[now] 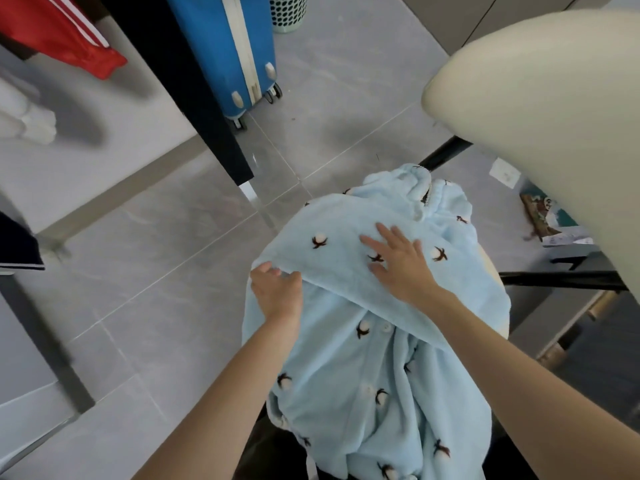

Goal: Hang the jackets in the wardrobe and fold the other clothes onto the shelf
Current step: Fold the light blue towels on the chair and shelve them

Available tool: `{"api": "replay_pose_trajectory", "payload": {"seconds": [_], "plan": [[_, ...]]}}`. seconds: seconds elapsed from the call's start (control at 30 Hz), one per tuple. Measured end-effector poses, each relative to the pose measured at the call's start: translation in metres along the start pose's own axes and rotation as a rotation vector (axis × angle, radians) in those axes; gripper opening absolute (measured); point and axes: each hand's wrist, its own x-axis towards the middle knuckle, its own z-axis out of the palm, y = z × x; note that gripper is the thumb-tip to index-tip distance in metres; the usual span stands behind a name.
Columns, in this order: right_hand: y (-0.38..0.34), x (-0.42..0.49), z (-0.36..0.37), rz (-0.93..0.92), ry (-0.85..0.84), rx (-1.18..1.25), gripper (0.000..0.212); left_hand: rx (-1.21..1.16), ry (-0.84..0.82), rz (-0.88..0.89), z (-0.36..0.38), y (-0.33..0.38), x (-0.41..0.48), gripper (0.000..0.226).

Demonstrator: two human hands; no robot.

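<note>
Two hands work on the pale blue fleece top (363, 358), draped over a seat above the grey tiled floor (156, 271). The left hand (277, 289) pinches its folded edge with curled fingers; the right hand (401, 261) lies flat on it, fingers straight and spread.

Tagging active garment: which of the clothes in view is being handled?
The light blue fleece top with flower print: left hand grips its folded edge, right hand flat on it. The red garment and white garment, upper left, are untouched.
</note>
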Motion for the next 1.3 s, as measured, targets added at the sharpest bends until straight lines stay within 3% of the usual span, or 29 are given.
{"api": "replay_pose_trajectory", "payload": {"seconds": [0.07,0.2,0.37,0.47,0.5,0.57,0.67,0.77,0.87,1.0,1.2,1.3], "plan": [[0.01,-0.017,0.003,-0.028,0.026,0.11,0.053,0.058,-0.017,0.054,0.007,0.001,-0.01,0.048],[0.022,-0.059,-0.005,0.114,0.442,0.412,0.042,0.18,-0.204,0.208,0.024,-0.002,-0.036,0.041],[0.066,-0.123,0.001,0.421,0.76,0.337,0.027,0.505,-0.53,0.658,0.046,-0.01,-0.076,0.04],[0.096,-0.162,0.024,0.751,0.804,0.494,0.024,0.676,-0.68,0.827,0.062,-0.018,-0.096,0.042],[0.106,-0.174,0.035,0.873,0.765,0.565,0.025,0.718,-0.712,0.875,0.067,-0.022,-0.102,0.044],[0.122,-0.196,0.059,1.054,0.535,0.74,0.028,0.79,-0.769,0.933,0.078,-0.03,-0.113,0.045],[0.124,-0.221,0.09,0.992,0.229,1.074,0.044,0.89,-0.83,0.99,0.094,-0.043,-0.122,0.047],[0.115,-0.232,0.109,0.95,0.146,1.134,0.059,1.007,-0.86,1.034,0.106,-0.052,-0.123,0.047],[0.105,-0.232,0.12,0.95,0.151,1.073,0.049,1.156,-0.891,1.07,0.113,-0.057,-0.119,0.049],[0.1,-0.241,0.112,0.835,0.496,0.953,0.015,1.299,-0.868,1.069,0.118,-0.054,-0.116,0.054],[0.136,-0.271,0.028,0.784,1.105,1.021,0.013,1.328,-0.911,1.03,0.126,-0.038,-0.127,0.061],[0.151,-0.277,-0.011,0.796,1.17,0.864,0.009,1.344,-0.912,0.928,0.137,-0.034,-0.131,0.061]]}}
